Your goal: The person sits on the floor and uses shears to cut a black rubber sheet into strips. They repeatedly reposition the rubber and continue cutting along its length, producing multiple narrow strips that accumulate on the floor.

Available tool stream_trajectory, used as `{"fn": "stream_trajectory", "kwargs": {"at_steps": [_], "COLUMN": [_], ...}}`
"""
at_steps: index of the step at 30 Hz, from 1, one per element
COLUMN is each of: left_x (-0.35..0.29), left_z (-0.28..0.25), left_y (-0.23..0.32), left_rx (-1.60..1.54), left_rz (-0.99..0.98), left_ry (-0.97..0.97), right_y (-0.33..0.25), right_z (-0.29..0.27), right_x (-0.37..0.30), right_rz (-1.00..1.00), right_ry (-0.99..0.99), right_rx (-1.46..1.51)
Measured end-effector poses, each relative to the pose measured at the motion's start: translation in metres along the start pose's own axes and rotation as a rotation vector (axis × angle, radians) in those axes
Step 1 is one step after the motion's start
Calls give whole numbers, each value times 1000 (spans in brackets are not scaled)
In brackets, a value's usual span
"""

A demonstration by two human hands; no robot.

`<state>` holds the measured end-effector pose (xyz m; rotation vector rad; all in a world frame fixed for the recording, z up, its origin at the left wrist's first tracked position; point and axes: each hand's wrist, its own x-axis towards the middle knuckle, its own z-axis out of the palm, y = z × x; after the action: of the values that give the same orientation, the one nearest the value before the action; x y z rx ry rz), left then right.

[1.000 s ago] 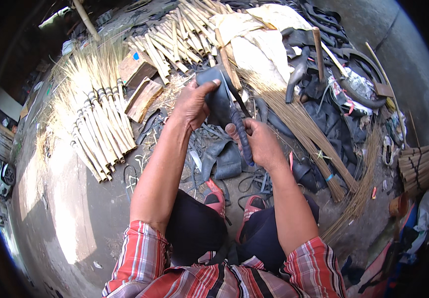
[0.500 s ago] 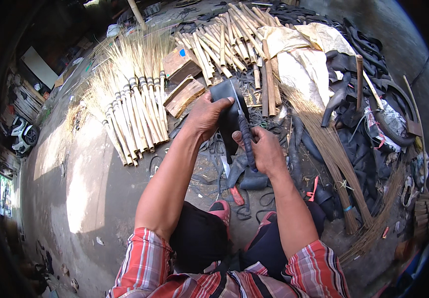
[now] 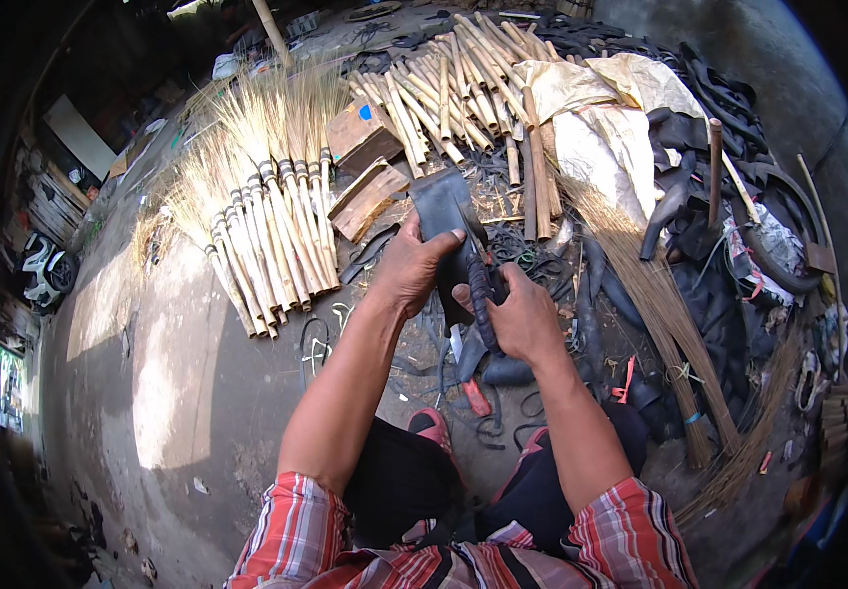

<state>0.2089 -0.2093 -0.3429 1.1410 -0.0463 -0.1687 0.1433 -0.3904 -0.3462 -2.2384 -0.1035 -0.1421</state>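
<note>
In front of me, my left hand (image 3: pixel 406 263) grips a wide black rubber strip (image 3: pixel 437 199), its thumb pressed on the upper face. The strip hangs down between my hands. My right hand (image 3: pixel 524 312) is closed around a tool's black-wrapped handle (image 3: pixel 484 299), held against the strip's right side. The tool's working end lies at the rubber and is mostly hidden, so its exact kind does not show. Below my hands, a red-handled tool (image 3: pixel 476 398) lies on the floor among black rubber scraps (image 3: pixel 505 370).
Grass brooms with bamboo handles (image 3: pixel 267 226) lie in a row at left. Beyond are a wooden block (image 3: pixel 362 133), a split log (image 3: pixel 368 199) and piled bamboo poles (image 3: pixel 444 93). At right lie long thin sticks (image 3: pixel 655 304), pale sacking (image 3: pixel 601 147) and heaped rubber (image 3: pixel 728 334).
Both hands have come slightly lower in the picture with the rubber strip and the wrapped handle. Their grips look the same. The surroundings have shifted slightly as the view tilted.
</note>
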Motion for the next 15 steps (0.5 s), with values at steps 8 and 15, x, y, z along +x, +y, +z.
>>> {"fn": "stream_trajectory", "kwargs": {"at_steps": [8, 15], "left_x": [5, 4], "left_z": [-32, -28], "left_y": [13, -8], "left_rx": [-122, 93], "left_rz": [-107, -70], "left_ry": [91, 11], "right_y": [1, 13], "right_z": [15, 23], "right_x": [6, 8], "right_rz": [114, -45], "right_ry": [-208, 12], "right_rx": [79, -61]}}
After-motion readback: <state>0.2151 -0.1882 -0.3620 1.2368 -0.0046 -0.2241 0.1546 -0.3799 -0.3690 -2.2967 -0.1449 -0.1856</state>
